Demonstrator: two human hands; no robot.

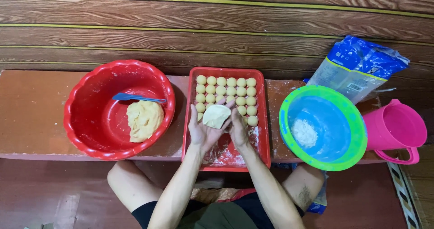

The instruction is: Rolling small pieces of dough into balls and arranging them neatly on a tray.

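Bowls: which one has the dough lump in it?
The red bowl at the left, with a yellow dough lump and a blue scraper. The blue bowl with green rim holds only white flour.

Even, soft indoor light from above, moderately bright. Colours saturated. Faint glare on inner wall of round red plastic basin [97, 120] left of left hand [202, 130]; sheen on crinkled blue-and-clear plastic bag [357, 66] far right of right hand [238, 128]. Soft shadow under low brown bench [31, 116]. Centre sharp. Wood-grain wall lines bow slightly toward edges.
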